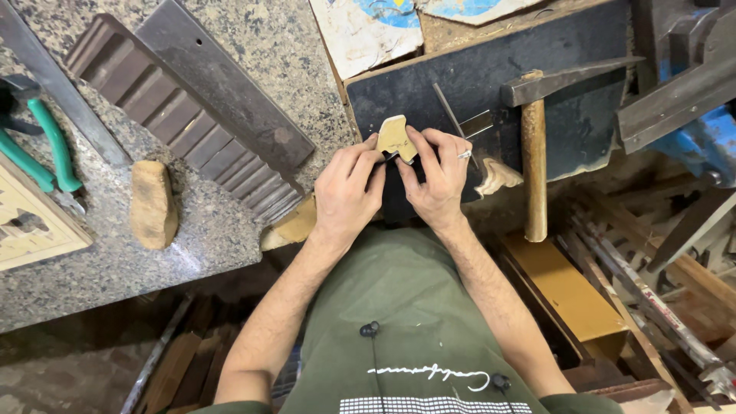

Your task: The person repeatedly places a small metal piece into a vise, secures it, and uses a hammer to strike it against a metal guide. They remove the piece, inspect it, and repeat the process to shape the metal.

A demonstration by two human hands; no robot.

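Green shirt cloth (429,307) fills the bottom centre of the frame, and both forearms run up from it toward the middle. Above them, 2 hands meet at centre frame on 1 small tan wooden piece (396,138). Left hand (349,192) closes on the piece from the lower left, thumb and fingertips curled against its lower edge. Right hand (437,176), with a ring on 1 finger, pinches it from the right, fingertips pressed to its right side. So the piece sits at the tips of both hands, just above the knuckles, its long axis roughly upright in the frame and leaning a little left; neither hand is clearly nearer. What lies under the piece is hidden by the fingers.

Beyond the hands lies a dark board (491,84), with bare room above the piece. Just right of the right hand a thin metal rod (452,119) slants, then a hammer (534,153) with its wooden handle pointing down frame. Left of the hands, a ribbed dark moulding (192,130) crosses the speckled stone counter (291,46), well apart
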